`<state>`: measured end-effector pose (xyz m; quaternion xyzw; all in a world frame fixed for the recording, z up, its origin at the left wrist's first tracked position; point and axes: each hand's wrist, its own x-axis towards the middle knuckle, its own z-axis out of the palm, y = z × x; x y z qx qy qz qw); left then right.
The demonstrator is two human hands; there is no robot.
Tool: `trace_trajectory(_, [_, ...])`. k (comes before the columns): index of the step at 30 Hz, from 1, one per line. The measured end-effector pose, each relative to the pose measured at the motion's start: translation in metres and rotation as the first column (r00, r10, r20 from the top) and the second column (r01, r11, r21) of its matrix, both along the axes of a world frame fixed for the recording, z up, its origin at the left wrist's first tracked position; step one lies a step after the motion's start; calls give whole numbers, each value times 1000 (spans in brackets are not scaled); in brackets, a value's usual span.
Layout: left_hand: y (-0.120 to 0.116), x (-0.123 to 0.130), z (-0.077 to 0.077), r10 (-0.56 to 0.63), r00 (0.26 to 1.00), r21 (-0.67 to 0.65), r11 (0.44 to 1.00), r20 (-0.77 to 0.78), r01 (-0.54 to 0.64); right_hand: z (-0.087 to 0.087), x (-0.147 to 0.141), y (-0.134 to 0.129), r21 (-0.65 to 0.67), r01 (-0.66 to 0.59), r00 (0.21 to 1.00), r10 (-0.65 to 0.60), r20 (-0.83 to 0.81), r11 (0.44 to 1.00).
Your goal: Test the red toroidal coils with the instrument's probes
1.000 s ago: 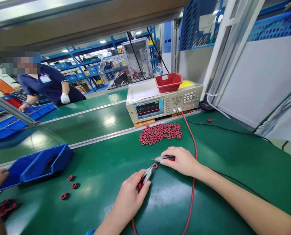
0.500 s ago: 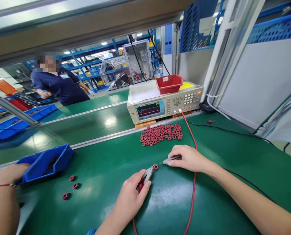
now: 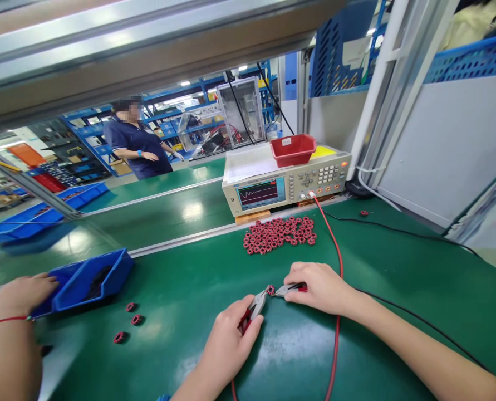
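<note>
My left hand (image 3: 227, 340) is closed on a metal test clip (image 3: 258, 304) with red grips. The jaws of this clip reach a small red-wound toroidal coil (image 3: 270, 290). From the other side, my right hand (image 3: 318, 287) pinches a second test clip (image 3: 285, 290), its tip at the coil's right edge. Whether the jaws bite on the coil's wire ends is too small to tell. Behind the hands lies a pile of similar coils (image 3: 279, 234). A beige tester (image 3: 287, 184) stands beyond it, its screen (image 3: 261, 195) showing a curve and red letters.
A red cable (image 3: 338, 289) runs from the tester past my right wrist. At left, a co-worker's hand (image 3: 30, 295) reaches into a divided blue bin (image 3: 118, 273), near three loose coils (image 3: 136, 320). A red tray (image 3: 293, 150) sits on the tester. Another person (image 3: 137, 147) stands behind.
My right hand's clip has moved left to the coil. The tester's lettering has gone from green to red. The person behind has turned and shifted right; the view has moved slightly.
</note>
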<state>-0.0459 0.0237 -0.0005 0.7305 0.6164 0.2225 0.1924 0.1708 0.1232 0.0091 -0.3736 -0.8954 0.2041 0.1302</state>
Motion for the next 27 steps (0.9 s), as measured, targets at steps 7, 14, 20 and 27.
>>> trace_trajectory(7, [0,2,0,16,1000,-23,1000,21,-15,-3,-1,1,17,10,1000,-10,6,1000])
trace_trajectory(14, [4,2,10,40,992,-81,996,119,-31,-2,-1,1,20,14,1000,-15,13,1000])
trace_trajectory(20, [6,3,11,19,978,-83,997,206,-2,0,2,1,34,-21,999,20,32,999])
trace_trajectory(27, [-20,-21,14,138,983,-42,990,118,-134,-7,8,0,50,-17,999,14,52,999])
